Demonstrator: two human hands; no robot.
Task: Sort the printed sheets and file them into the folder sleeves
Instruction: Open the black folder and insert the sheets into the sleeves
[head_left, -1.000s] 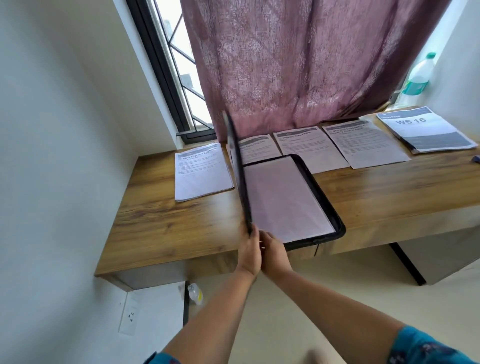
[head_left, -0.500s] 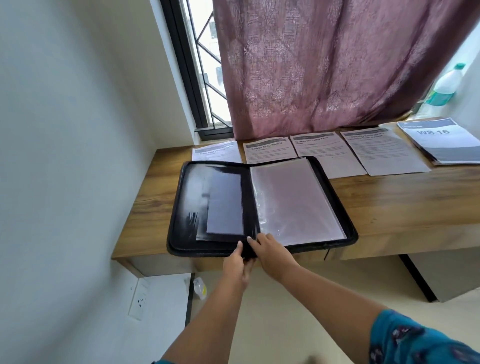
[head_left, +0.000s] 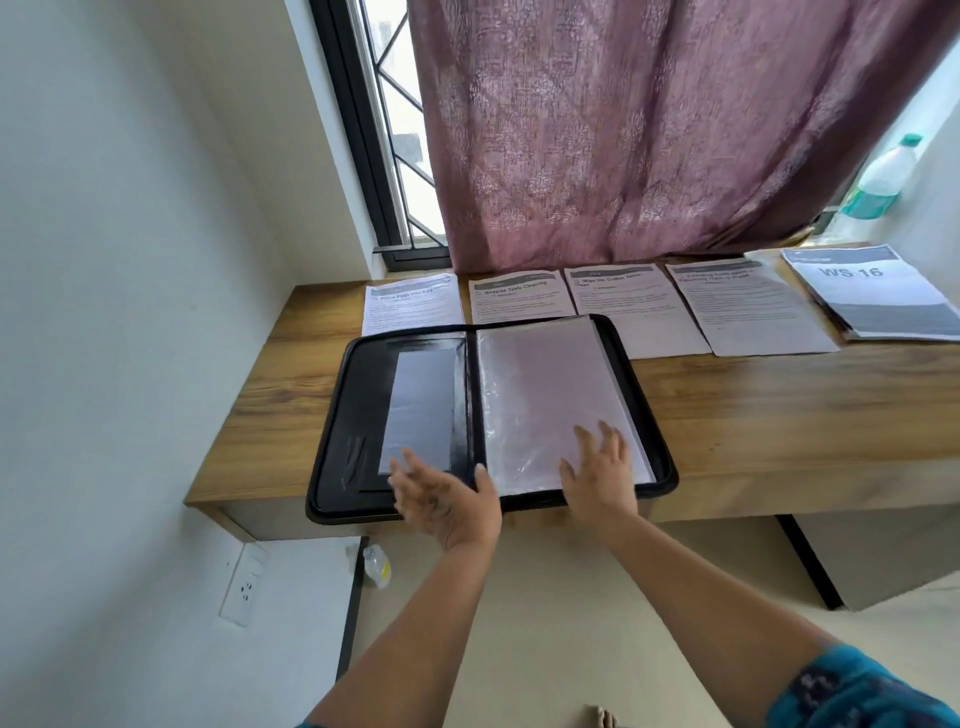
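Observation:
A black zip folder (head_left: 332, 431) lies wide open on the wooden desk (head_left: 779, 415), its clear sleeves (head_left: 545, 384) on the right half. My left hand (head_left: 441, 499) hovers blurred over the folder's near edge by the spine, fingers spread. My right hand (head_left: 597, 467) rests flat on the near corner of the sleeves. Behind the folder lie several printed sheets in a row: one at the far left (head_left: 410, 301), "Bedside Table Cleaning" (head_left: 519, 296), a third (head_left: 618, 291), a fourth (head_left: 748, 306). A stack headed "WS 16" (head_left: 872, 291) sits at the far right.
A mauve curtain (head_left: 623, 130) hangs behind the desk beside a barred window (head_left: 400, 130). A plastic bottle (head_left: 878, 182) stands on the sill at right. The white wall (head_left: 130, 260) closes the left side. A small bottle (head_left: 376, 566) and a wall socket (head_left: 244, 582) lie under the desk.
The folder's left cover swung down from upright to flat on the desk. Both hands left the near edge by the spine and spread apart; the right now lies on the sleeves.

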